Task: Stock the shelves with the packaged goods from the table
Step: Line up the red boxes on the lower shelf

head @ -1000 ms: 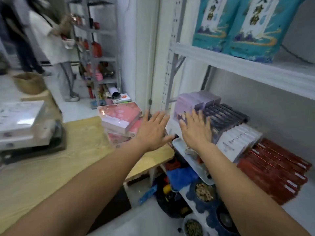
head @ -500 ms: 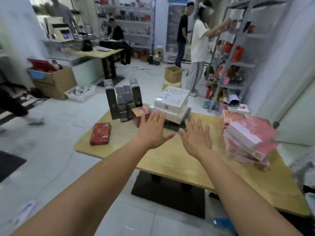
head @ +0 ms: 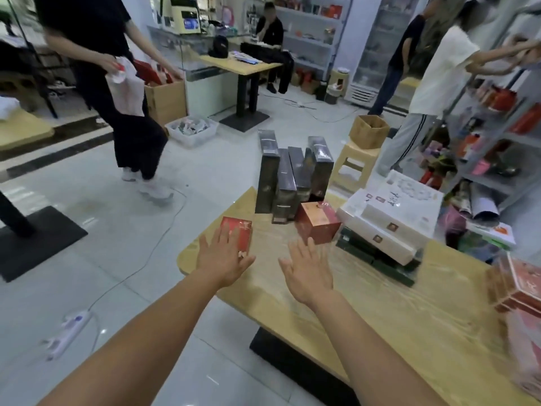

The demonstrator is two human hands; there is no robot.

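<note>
Both bare arms reach out over the pale wood table [head: 380,303], palms down. The left hand [head: 222,259] has its fingers spread flat over a thin, shiny red box [head: 238,234] at the table's left corner; I cannot tell if it touches. The right hand [head: 307,271] is spread wide too, holding nothing, just before a small square box [head: 317,222]. Tall dark boxes [head: 292,177] stand at the table's far edge

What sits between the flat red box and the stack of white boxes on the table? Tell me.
In the head view, a copper-red cube box stands between the flat red box and the white box stack.
</note>
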